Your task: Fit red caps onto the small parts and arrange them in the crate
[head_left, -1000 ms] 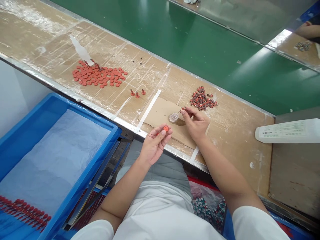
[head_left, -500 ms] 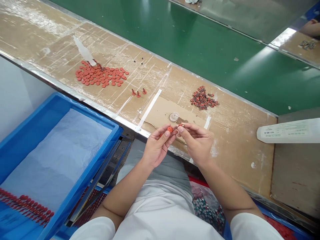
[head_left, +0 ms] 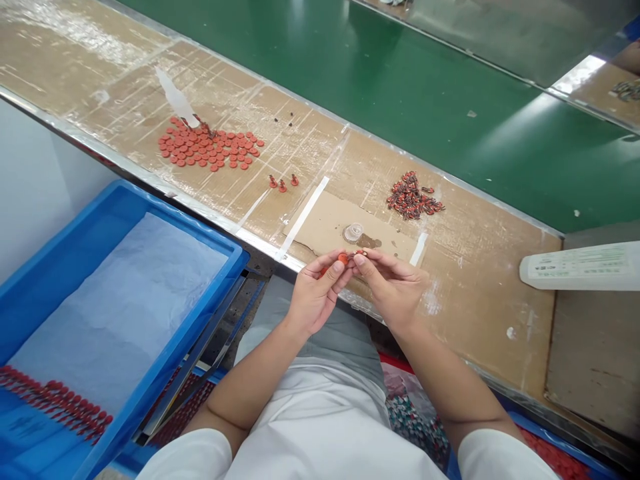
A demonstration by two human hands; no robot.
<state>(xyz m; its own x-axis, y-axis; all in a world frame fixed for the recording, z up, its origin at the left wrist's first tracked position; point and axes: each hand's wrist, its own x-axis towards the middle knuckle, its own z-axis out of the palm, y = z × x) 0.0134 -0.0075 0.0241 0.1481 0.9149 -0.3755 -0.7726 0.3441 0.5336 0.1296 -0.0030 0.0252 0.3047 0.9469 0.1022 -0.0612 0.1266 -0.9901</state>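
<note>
My left hand (head_left: 316,290) pinches a red disc (head_left: 343,258) between thumb and fingers. Touching it from the right, my right hand (head_left: 397,287) grips a small red and dark piece (head_left: 359,253). Both hands meet over the near edge of a cardboard sheet (head_left: 323,223). Just beyond them on the sheet stands a small clear cup (head_left: 353,232) beside a wet brown spot. A pile of red and dark pieces (head_left: 413,197) lies farther back to the right. Several red discs (head_left: 200,148) are spread at the left, and three small red figures (head_left: 283,186) stand nearer.
A white nozzle bottle (head_left: 175,97) lies at the discs. On the right, a large white bottle (head_left: 580,265) lies on its side. Below the bench at left is a blue tray (head_left: 235,257) with rows of red pieces. Behind the bench runs a green surface (head_left: 425,100).
The whole view has shifted slightly, so the bench things appear a little farther right. The hands stay together, with the red disc turned slightly between them.
</note>
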